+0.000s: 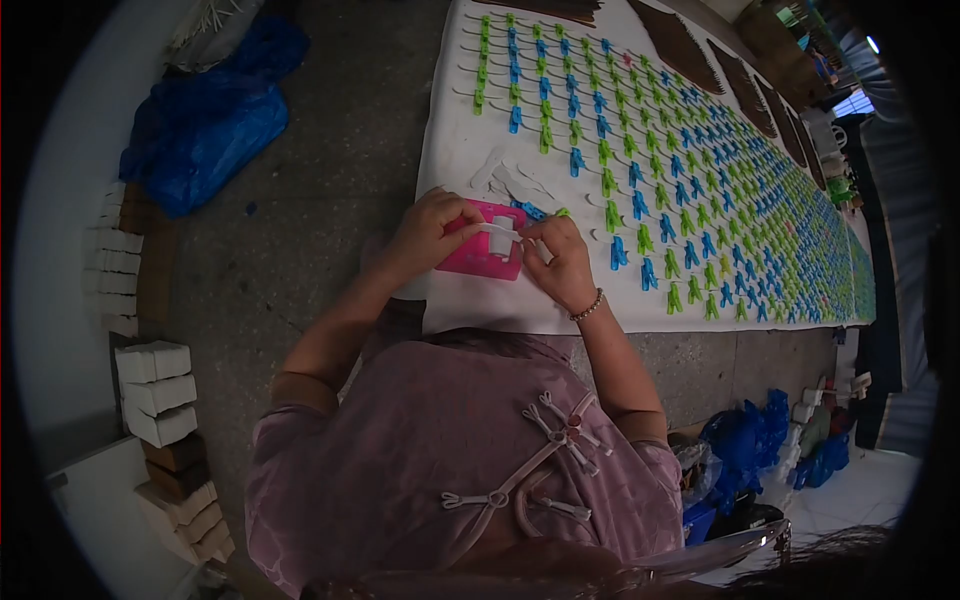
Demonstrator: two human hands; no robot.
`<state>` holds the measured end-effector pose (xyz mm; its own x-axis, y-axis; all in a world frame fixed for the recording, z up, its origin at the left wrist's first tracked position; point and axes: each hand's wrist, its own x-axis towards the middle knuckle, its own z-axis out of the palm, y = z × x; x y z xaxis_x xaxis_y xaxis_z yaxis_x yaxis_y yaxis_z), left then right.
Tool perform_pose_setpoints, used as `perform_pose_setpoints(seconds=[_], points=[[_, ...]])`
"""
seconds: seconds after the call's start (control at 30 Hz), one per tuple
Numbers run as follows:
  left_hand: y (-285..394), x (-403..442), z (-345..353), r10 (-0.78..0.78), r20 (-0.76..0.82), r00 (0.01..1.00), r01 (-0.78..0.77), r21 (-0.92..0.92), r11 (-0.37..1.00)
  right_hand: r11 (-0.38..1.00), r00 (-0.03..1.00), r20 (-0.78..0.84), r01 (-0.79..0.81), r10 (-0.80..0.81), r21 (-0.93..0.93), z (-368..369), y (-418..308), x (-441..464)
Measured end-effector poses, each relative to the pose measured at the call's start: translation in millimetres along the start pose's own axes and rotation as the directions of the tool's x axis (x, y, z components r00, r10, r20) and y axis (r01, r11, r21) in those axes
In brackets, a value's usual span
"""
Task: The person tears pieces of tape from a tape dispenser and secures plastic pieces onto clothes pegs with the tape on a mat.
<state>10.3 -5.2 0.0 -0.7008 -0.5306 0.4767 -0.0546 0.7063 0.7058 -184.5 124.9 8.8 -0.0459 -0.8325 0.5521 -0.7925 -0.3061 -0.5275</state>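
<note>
My left hand (pixel 436 232) and my right hand (pixel 562 262) pinch the two ends of a short white strip (pixel 499 229), held level between them. Just beneath lies a pink plastic tray (pixel 480 264) with slots, at the near left corner of the table. A white piece (pixel 502 244) that looks like a small roll sits in the tray's middle. Loose blue clothespins (pixel 528 211) and a green one are right behind the tray, partly hidden by my right hand. Beyond them is a small pile of thin white strips (pixel 508 181).
Rows of green and blue clothespins (pixel 645 238), many gripping a curved white strip, cover the white table (pixel 455 318) to the right. Dark brown flat pieces (pixel 677 45) lie along its far side. Blue plastic bags (pixel 205 130) and stacked white boxes (pixel 157 390) stand on the floor at left.
</note>
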Motion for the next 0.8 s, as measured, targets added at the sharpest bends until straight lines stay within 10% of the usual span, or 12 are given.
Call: perform_pose_setpoints(seconds=[0.4, 0.8], points=[[8, 13, 21, 0.063, 0.063, 0.996, -0.067, 0.059, 0.996, 0.997, 0.996, -0.059, -0.073, 0.072, -0.014, -21, -10, 14], [20, 14, 25, -0.030, 0.006, 1.000, 0.031, -0.164, 0.986, 0.759, 0.920, 0.118, -0.377, 0.374, 0.530, 10, -8, 5]])
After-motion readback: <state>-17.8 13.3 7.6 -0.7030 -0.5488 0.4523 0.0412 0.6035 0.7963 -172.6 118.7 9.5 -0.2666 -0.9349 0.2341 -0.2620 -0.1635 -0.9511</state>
